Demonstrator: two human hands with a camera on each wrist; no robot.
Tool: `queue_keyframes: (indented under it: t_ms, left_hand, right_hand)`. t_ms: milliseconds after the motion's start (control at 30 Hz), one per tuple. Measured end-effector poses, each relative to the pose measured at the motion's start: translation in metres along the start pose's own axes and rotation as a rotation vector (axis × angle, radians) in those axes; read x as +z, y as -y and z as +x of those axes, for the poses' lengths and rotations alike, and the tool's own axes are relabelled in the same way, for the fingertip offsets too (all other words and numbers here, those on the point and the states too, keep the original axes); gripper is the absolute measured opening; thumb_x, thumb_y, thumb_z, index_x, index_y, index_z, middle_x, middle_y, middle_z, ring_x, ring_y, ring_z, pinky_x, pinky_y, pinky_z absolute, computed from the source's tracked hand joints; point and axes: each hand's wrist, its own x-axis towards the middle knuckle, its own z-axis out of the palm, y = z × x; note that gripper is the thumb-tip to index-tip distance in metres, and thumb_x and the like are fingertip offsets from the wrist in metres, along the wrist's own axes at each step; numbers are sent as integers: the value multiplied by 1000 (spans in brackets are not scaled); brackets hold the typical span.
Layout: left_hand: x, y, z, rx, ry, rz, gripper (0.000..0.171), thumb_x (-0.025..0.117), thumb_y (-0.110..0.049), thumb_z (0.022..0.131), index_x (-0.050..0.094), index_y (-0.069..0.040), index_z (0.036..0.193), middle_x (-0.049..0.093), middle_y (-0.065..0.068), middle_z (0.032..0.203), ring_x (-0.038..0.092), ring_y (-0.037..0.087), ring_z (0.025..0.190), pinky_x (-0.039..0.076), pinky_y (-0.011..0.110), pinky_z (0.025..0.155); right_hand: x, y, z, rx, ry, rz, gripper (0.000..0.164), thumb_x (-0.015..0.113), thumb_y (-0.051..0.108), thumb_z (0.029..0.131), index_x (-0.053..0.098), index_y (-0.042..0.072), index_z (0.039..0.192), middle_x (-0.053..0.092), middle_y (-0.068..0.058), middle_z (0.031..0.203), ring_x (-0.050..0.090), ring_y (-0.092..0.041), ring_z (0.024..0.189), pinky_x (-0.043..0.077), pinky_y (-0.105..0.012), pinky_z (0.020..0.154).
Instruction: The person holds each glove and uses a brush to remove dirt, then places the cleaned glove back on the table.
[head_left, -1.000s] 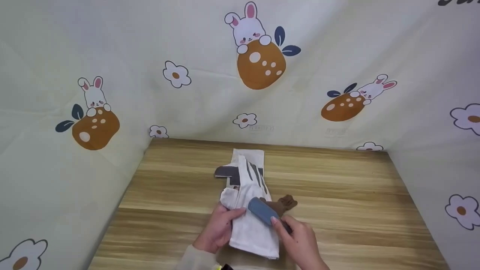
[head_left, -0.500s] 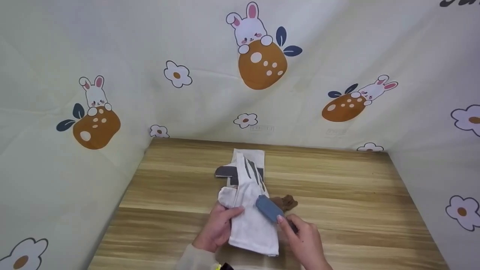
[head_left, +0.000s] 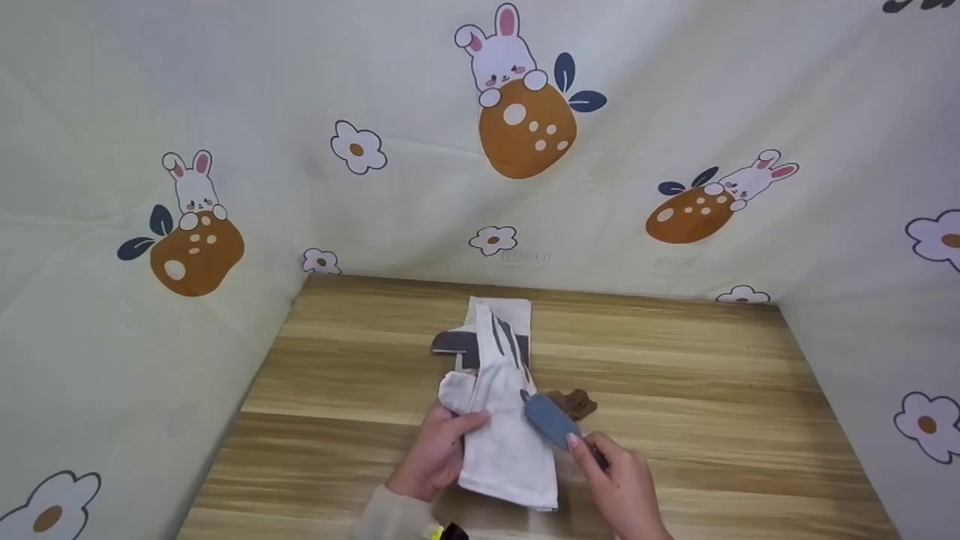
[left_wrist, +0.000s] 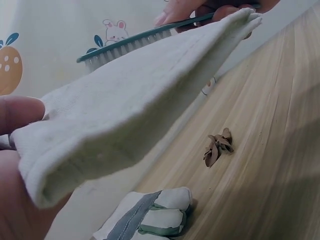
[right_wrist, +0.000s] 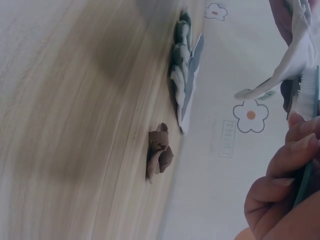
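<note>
My left hand [head_left: 435, 454] holds a white glove [head_left: 506, 457] with dark stripes, its thumb lying on top of the fabric. In the left wrist view the glove's open cuff [left_wrist: 95, 155] faces the camera. My right hand [head_left: 622, 484] grips a brush [head_left: 553, 421] with a blue-green back. White bristles [right_wrist: 306, 92] point toward the glove in the right wrist view. The brush head is at the glove's right edge; whether the bristles touch there, I cannot tell. A second white glove [left_wrist: 162, 217] with grey and green parts lies on the table, partly hidden behind the held one in the head view.
A crumpled brown piece [head_left: 579, 405], seemingly cloth or leather, lies on the wooden table [head_left: 675, 390] right of the gloves. Pale curtains [head_left: 405, 202] printed with rabbits and flowers hang round the table's back and sides.
The brush in my right hand has moved to the right across the glove, from near its middle to its right edge. My left hand keeps its hold with little movement.
</note>
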Motion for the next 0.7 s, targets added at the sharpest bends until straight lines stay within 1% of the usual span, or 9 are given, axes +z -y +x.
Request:
queue_keyframes:
  t_ms: [100, 200, 300, 367, 433, 567, 700]
  left_hand:
    - [0, 0, 1, 9, 12, -6, 60, 54, 7, 81, 27, 0, 134, 45, 18, 125, 49, 32, 110, 39, 45, 97]
    - [-1, 0, 1, 15, 21, -22, 60, 53, 8, 82, 27, -1, 135, 45, 18, 126, 48, 32, 112, 38, 45, 97]
    - [-1, 0, 1, 14, 31, -34, 61, 53, 8, 82, 27, -2, 136, 44, 19, 127, 48, 34, 112, 38, 47, 97]
    - [-1, 0, 2, 6, 31, -31, 59, 53, 8, 82, 27, -1, 135, 45, 19, 126, 49, 34, 112, 38, 47, 97]
    - [0, 1, 2, -5, 36, -21, 58, 53, 8, 82, 28, 1, 134, 46, 20, 125, 49, 35, 111, 39, 47, 96]
    - [1, 1, 1, -21, 37, 1, 56, 54, 6, 83, 28, 4, 132, 47, 21, 123, 50, 35, 111, 39, 46, 96]
    - [1, 1, 1, -17, 30, 10, 56, 55, 6, 82, 29, 3, 132, 48, 20, 122, 50, 33, 110, 40, 45, 96]
  right_hand:
    - [1, -1, -2, -21, 0, 28, 32, 51, 54, 85, 61, 27, 72, 49, 10, 56, 45, -8, 50, 38, -22, 45]
    - [3, -1, -4, -90, 18, 59, 25, 54, 49, 86, 61, 29, 73, 50, 12, 56, 46, -6, 50, 39, -21, 45]
    - [5, 3, -6, -163, 41, 52, 20, 56, 46, 86, 60, 31, 74, 50, 15, 57, 46, -4, 51, 39, -20, 45]
    - [6, 6, -6, -182, 41, 28, 20, 55, 47, 86, 61, 31, 74, 50, 17, 58, 46, -3, 51, 40, -20, 47]
    - [7, 10, -4, -173, 28, 4, 22, 54, 49, 86, 61, 31, 74, 50, 17, 58, 46, -3, 52, 39, -20, 47]
    - [6, 13, 0, -136, -27, -25, 26, 54, 52, 85, 60, 30, 72, 49, 17, 56, 46, -4, 50, 39, -20, 46]
    - [3, 14, 3, -96, -47, -42, 29, 53, 54, 84, 60, 28, 72, 48, 16, 54, 45, -5, 48, 38, -21, 44]
